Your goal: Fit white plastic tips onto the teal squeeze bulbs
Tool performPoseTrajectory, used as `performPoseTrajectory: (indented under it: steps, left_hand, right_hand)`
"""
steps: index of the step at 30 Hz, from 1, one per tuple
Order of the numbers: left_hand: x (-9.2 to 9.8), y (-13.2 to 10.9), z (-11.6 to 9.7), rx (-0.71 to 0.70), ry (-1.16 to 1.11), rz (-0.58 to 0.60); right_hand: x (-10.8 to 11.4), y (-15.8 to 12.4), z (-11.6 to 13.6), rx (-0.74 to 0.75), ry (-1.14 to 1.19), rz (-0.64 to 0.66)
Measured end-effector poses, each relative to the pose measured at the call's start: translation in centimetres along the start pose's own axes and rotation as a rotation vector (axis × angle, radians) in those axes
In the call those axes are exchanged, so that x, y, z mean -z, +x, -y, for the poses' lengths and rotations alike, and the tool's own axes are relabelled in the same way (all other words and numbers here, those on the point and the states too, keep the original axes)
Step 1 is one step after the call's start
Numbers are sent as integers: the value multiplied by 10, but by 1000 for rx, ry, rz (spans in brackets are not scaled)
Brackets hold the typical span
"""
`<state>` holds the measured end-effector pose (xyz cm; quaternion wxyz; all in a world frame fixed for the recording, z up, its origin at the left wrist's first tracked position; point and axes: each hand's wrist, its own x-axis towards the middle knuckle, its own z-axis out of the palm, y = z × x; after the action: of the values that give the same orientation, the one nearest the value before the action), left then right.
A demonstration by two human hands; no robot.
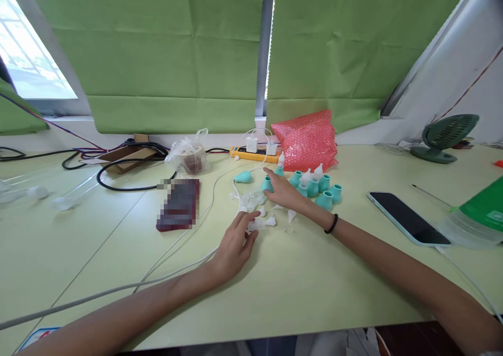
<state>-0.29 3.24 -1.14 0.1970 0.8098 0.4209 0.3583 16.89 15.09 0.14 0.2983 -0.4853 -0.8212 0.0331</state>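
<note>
Teal rubber bulbs (pixel 319 187) stand in a cluster on the pale green table (pixel 314 293), some capped with clear tips, just in front of a pink bubble-wrap bag (pixel 308 138). Our right hand (pixel 285 192), a black band (pixel 332 224) at its wrist, lies at the left edge of that cluster. Its fingers curl around one teal bulb (pixel 267 184), which sits on the table with the thumb raised over it.

Our left hand (pixel 236 246) is nearer to us, fingertips bent down onto a white tip (pixel 257 224) at the near edge of a scatter of such pieces. We cannot tell whether thumb and finger have closed on it or only rest there.

We judge this to be a gathering step, a bulb in one hand and a tip sought with the other. Lifting so small and slippery a tip calls for a fine fingertip pinch, and for care not to nudge the loose pieces beside it.

A white cable (pixel 184 241) runs past the left wrist, and a phone (pixel 408 217) lies well to the right.
</note>
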Motion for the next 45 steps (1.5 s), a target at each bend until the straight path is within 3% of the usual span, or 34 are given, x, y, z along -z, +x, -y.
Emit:
performPoseTrajectory:
  steps: [5,8,10,15,19,25,30,33,37,40,45]
  left_hand:
    - [1,1,0,40,7,-13]
    - [1,1,-1,80,-11,-100]
    - [1,0,-3,68,-72,-152]
    - [2,-2,-8,-47,-232,-214]
    - [2,-3,-9,-139,-225,-211]
    - [0,-4,-7,6,-415,-231]
    - [0,-3,-6,82,-418,-265]
    - [0,-2,-6,52,-405,-279]
    - [1,-3,-8,23,-429,-248]
    - [2,-4,-9,38,-414,-202]
    - [1,-1,-9,46,-572,16]
  right_hand:
    - [16,0,6,25,49,-100]
    - [36,-19,21,150,166,-287]
    - [46,-39,34,233,231,-307]
    - [41,-89,54,300,334,-243]
    - [27,-104,56,388,309,-121]
    - [33,-112,61,403,309,-79]
    - [33,-116,68,468,279,209]
    - [27,-109,61,334,178,145]
    - [25,-100,50,250,204,-42]
    - [25,-99,50,239,263,-109]
    - [25,-101,49,268,276,-144]
